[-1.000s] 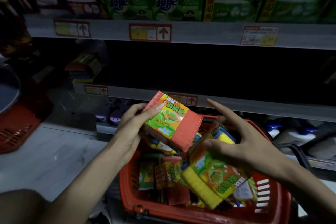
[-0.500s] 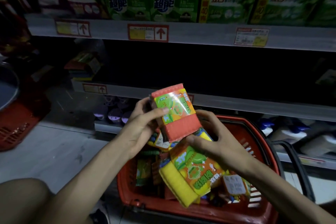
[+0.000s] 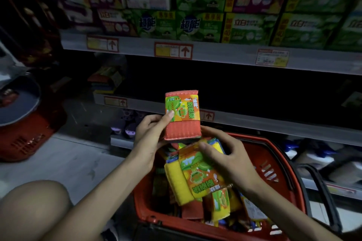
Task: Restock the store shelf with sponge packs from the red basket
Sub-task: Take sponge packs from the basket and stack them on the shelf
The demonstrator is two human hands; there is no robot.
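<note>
Sponge pack (image 3: 185,127) higher, in left grip (image 3: 150,134).

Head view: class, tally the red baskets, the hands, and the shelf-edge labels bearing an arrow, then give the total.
Red baskets: 2, the near basket and the left basket
Hands: 2, left hand and right hand
Arrow labels: 4
Total: 8

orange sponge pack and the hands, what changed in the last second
The left hand turned the orange sponge pack from tilted to upright and raised it toward the middle shelf. The right hand, its fingers spread a second ago, closed round the yellow-edged pack and holds it over the red basket. The basket stayed put.
</note>
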